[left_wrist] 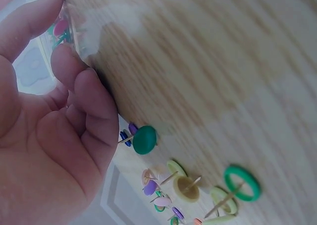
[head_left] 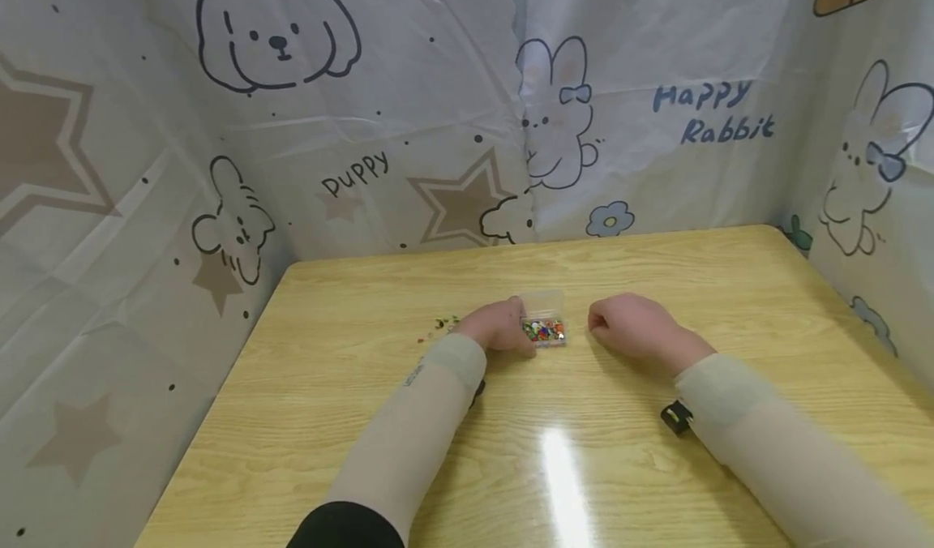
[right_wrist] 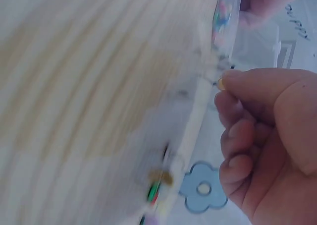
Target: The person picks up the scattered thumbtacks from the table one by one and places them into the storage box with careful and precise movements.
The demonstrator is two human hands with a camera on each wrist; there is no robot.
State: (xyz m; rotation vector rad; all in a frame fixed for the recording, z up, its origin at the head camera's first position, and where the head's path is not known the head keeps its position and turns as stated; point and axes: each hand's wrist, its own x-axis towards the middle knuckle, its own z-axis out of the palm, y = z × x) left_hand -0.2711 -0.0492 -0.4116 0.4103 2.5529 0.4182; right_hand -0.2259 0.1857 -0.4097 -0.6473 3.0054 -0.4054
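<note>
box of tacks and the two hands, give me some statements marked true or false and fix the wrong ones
1. The left hand grips the clear box at its left side. True.
2. The box is closed. False: its lid stands open.
3. The right hand pinches a small yellowish piece. True.
4. Everything in the box is white. False: its tacks come in several colours.
5. Loose tacks lie on the table. True.
</note>
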